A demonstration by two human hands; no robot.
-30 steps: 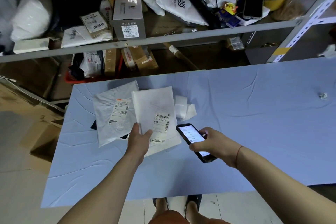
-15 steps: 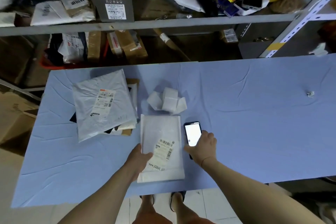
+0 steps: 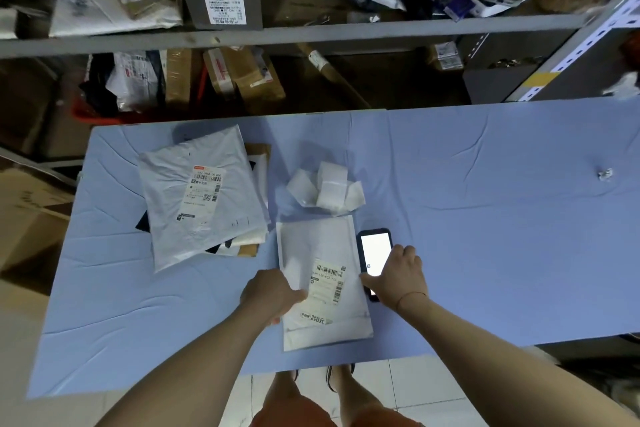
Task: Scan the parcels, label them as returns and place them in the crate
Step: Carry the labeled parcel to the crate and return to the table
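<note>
A white padded parcel (image 3: 318,250) with a barcode label lies flat near the front edge of the blue table (image 3: 485,218). My left hand (image 3: 270,295) grips its left edge, thumb on top. Just right of the parcel a black phone (image 3: 375,253) lies with its screen lit white. My right hand (image 3: 398,277) holds the phone's lower end, fingers curled round it. To the left lies a stack of parcels topped by a grey plastic mailer (image 3: 201,198) with a shipping label. A strip of white labels (image 3: 325,189) sits behind the padded parcel.
A grey metal shelf (image 3: 311,33) behind the table is crowded with boxes, mailers and a second phone. More parcels stand in a red crate (image 3: 93,113) below it. Cardboard boxes (image 3: 27,218) sit on the floor at left. A small crumpled scrap (image 3: 605,174) lies at the table's right.
The padded parcel came off the stack and now lies flat near the front edge. The phone went from held above the table to lying beside the parcel.
</note>
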